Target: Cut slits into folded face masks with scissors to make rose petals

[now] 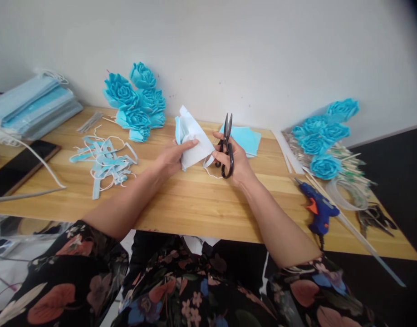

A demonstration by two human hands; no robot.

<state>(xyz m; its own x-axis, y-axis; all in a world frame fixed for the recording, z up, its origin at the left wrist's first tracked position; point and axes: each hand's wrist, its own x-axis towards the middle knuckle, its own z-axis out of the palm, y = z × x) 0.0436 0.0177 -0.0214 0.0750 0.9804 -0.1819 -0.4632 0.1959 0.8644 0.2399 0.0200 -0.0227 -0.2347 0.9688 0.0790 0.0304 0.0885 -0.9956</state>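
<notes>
My left hand grips a folded light blue and white face mask over the wooden table, thumb on top. My right hand holds black scissors by the handles, blades closed and pointing up, right beside the mask's right edge. A thin white ear loop dangles below the mask between both hands.
Blue mask-fabric roses lie at the back left, more roses on sticks at the right. Cut strips and loops lie left; a stack of masks and a phone far left. Blue squares, a glue gun.
</notes>
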